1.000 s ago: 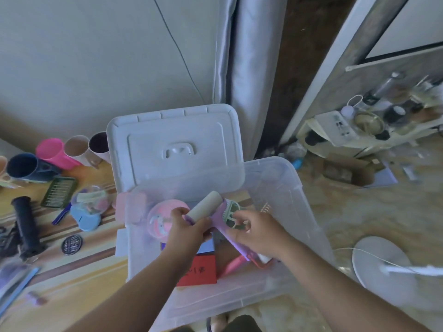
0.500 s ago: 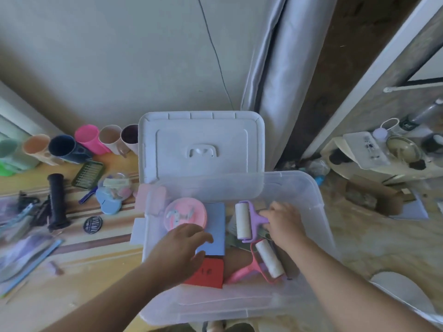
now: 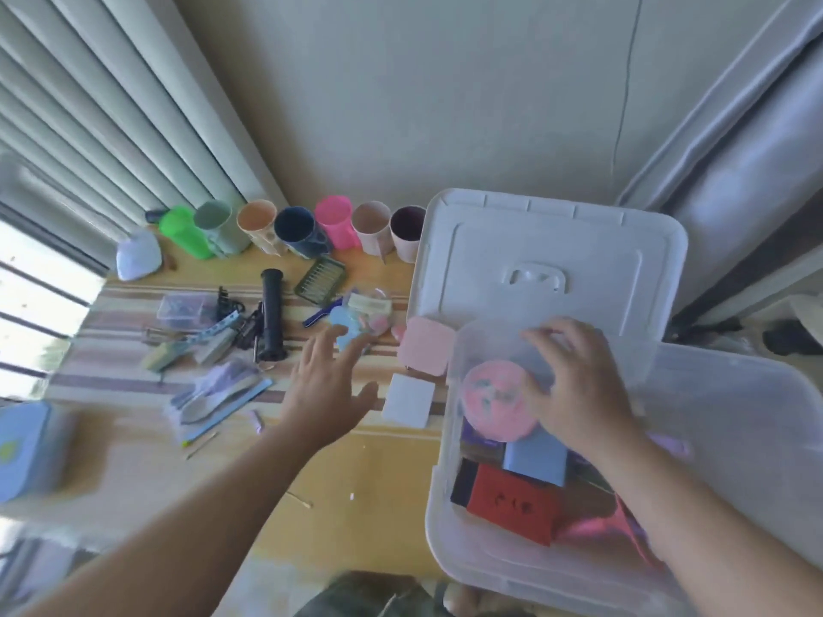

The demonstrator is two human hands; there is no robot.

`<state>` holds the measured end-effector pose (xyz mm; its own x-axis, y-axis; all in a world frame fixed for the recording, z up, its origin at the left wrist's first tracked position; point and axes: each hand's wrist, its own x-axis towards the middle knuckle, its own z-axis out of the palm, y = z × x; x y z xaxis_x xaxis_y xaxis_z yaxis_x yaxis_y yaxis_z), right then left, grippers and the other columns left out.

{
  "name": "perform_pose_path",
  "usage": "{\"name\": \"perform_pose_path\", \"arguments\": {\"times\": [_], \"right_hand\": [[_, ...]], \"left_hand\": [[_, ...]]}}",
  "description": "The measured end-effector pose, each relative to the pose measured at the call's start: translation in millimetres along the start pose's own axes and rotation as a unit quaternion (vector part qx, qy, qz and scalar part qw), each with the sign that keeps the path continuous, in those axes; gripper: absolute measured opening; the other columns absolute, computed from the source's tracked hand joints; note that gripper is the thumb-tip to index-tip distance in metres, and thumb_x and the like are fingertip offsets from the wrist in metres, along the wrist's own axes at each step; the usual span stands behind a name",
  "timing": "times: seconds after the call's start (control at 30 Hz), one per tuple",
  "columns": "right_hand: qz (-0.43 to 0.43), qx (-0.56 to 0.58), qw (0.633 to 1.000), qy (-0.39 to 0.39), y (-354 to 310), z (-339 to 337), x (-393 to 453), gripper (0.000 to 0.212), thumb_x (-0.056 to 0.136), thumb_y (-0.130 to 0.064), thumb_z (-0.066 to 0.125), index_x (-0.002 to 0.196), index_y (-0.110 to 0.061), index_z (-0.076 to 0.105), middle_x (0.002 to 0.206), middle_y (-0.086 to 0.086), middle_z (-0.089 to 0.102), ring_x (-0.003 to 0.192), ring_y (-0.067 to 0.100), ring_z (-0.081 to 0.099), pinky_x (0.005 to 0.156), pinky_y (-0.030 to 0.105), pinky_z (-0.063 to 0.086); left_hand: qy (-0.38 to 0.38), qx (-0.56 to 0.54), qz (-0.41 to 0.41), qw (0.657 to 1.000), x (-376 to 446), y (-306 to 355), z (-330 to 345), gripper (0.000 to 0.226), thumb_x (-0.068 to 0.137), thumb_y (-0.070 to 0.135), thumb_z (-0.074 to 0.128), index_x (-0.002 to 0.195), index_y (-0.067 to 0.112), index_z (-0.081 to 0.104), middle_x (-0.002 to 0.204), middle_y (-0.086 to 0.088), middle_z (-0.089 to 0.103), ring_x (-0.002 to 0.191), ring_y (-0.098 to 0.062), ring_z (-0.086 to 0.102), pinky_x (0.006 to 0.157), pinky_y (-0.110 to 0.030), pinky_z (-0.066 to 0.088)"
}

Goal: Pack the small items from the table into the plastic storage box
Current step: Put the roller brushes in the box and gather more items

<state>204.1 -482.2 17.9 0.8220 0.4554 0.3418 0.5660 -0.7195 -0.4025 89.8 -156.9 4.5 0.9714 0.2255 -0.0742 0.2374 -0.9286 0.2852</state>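
Reaching with spread hands: left hand (image 3: 327,387) over the table (image 3: 365,465), right hand (image 3: 574,385) above the storage box (image 3: 445,518) rim.

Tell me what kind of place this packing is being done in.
Probably a room in a home: a wooden table pushed against a plain wall, window blinds at one side, a curtain at the other, and household cups lined up.
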Motion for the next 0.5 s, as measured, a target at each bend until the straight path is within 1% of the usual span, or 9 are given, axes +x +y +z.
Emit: {"name": "perform_pose_path", "arguments": {"times": [0.07, 0.17, 0.27, 0.3, 0.4, 0.43, 0.5], "right_hand": [[-0.017, 0.009, 1.0, -0.021, -45, 13, 29, 0.04, 0.079, -0.015, 0.076, 0.118, -0.006, 0.071, 0.118, 0.015, 0.061, 0.111, 0.043, 0.057, 0.094, 0.051, 0.05], [-0.032, 0.014, 0.996, -0.077, -105, 42, 60, 0.038, 0.083, -0.017, 0.068, 0.12, -0.007, 0.069, 0.119, 0.015, 0.06, 0.113, 0.041, 0.054, 0.092, 0.049, 0.05], [-0.015, 0.019, 0.99, -0.136, -150, 80, 78, 0.035, 0.083, -0.015, 0.065, 0.118, -0.013, 0.066, 0.122, 0.009, 0.057, 0.116, 0.037, 0.05, 0.086, 0.047, 0.052], [-0.002, 0.014, 0.986, -0.165, -162, 95, 82, 0.037, 0.083, -0.017, 0.065, 0.12, -0.016, 0.065, 0.123, 0.007, 0.055, 0.118, 0.035, 0.048, 0.085, 0.046, 0.053], [0.019, -0.02, 0.967, -0.253, -184, 143, 94, 0.055, 0.084, -0.023, 0.066, 0.138, -0.02, 0.057, 0.133, 0.007, 0.049, 0.126, 0.034, 0.042, 0.091, 0.048, 0.052], [0.022, -0.031, 0.962, -0.272, -189, 160, 99, 0.059, 0.085, -0.024, 0.067, 0.142, -0.02, 0.054, 0.136, 0.007, 0.047, 0.128, 0.034, 0.041, 0.092, 0.048, 0.052], [0.029, -0.045, 0.954, -0.294, -198, 191, 110, 0.061, 0.085, -0.027, 0.069, 0.143, -0.021, 0.052, 0.138, 0.006, 0.046, 0.129, 0.034, 0.041, 0.091, 0.047, 0.052]], "left_hand": [[-0.012, 0.001, -0.001, 1.0, 9, -21, 1, 0.071, 0.081, 0.045, 0.071, 0.144, 0.036, 0.041, 0.147, -0.008, 0.036, 0.136, -0.035, 0.036, 0.11, -0.057, 0.039], [-0.032, -0.014, -0.003, 0.999, 18, -53, 3, 0.071, 0.08, 0.044, 0.068, 0.144, 0.039, 0.039, 0.147, -0.006, 0.035, 0.136, -0.034, 0.034, 0.112, -0.055, 0.037], [-0.048, -0.024, -0.014, 0.998, 25, -95, 1, 0.073, 0.078, 0.042, 0.067, 0.145, 0.042, 0.036, 0.145, -0.003, 0.035, 0.134, -0.033, 0.034, 0.108, -0.055, 0.04], [-0.053, -0.024, -0.019, 0.998, 27, -113, -1, 0.074, 0.078, 0.041, 0.067, 0.145, 0.043, 0.035, 0.144, -0.002, 0.034, 0.134, -0.032, 0.033, 0.107, -0.055, 0.041], [-0.071, -0.011, -0.052, 0.996, 36, -170, -3, 0.073, 0.077, 0.038, 0.066, 0.144, 0.042, 0.038, 0.147, -0.003, 0.03, 0.136, -0.033, 0.029, 0.108, -0.055, 0.04], [-0.08, -0.002, -0.069, 0.994, 41, -191, -3, 0.072, 0.077, 0.037, 0.065, 0.144, 0.041, 0.038, 0.15, -0.006, 0.029, 0.138, -0.035, 0.028, 0.11, -0.055, 0.037], [-0.099, 0.015, -0.106, 0.989, 49, -231, -4, 0.072, 0.079, 0.039, 0.065, 0.145, 0.04, 0.037, 0.152, -0.01, 0.027, 0.139, -0.037, 0.027, 0.112, -0.055, 0.034]]}}
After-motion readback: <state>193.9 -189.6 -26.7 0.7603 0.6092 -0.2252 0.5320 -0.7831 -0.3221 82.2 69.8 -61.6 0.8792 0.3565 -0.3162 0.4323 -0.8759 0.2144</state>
